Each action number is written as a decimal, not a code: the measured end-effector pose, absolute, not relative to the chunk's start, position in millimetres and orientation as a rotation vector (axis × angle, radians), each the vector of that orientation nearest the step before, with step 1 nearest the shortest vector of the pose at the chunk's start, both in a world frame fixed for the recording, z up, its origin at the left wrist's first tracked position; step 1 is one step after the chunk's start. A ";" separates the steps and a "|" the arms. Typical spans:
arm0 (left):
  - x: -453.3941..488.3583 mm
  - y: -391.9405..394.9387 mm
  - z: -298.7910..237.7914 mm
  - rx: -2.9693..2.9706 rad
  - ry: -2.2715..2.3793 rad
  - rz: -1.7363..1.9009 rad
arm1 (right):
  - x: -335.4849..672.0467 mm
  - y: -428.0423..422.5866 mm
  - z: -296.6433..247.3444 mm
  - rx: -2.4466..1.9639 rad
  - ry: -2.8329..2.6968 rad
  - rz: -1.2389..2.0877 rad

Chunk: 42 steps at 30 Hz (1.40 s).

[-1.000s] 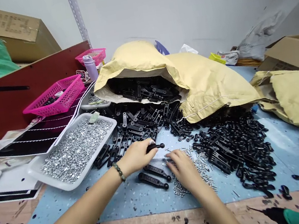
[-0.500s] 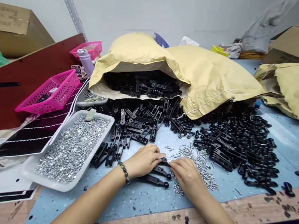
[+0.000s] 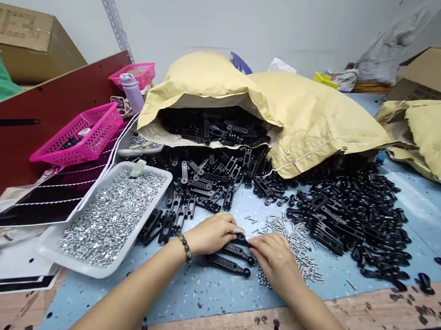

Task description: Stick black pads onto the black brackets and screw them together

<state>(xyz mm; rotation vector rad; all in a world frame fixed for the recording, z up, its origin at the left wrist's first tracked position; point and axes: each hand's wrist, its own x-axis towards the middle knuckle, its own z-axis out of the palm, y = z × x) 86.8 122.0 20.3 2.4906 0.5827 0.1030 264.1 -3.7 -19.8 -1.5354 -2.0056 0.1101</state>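
Blue speckled surface (image 3: 191, 298), lower middle of the frame: your left hand (image 3: 212, 233) has its grip clenched on a black arm (image 3: 241, 237), and your right hand (image 3: 274, 257) pinches that same piece's end. Spare arms (image 3: 230, 263) lie just below, with the screw pile (image 3: 297, 242) right beside your right hand.

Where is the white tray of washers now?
Head view, left of centre: the white tray sits at the blue mat's left end, with the pile of black plastic arms at its right and the left hand nearer the camera.
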 end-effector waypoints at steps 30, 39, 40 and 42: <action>96.8 131.0 23.9 2.555 0.483 0.100 | 251.0 -14.7 -26.3 -1.675 -1.859 0.048; 92.3 129.7 20.0 2.508 0.504 0.096 | 251.1 -14.6 -27.8 -1.665 -1.866 0.132; 91.3 128.7 19.9 2.505 0.516 0.096 | 252.4 -14.1 -28.6 -1.663 -1.869 0.143; 90.0 127.6 19.1 2.498 0.533 0.096 | 254.5 -12.5 -30.6 -1.661 -1.866 0.158</action>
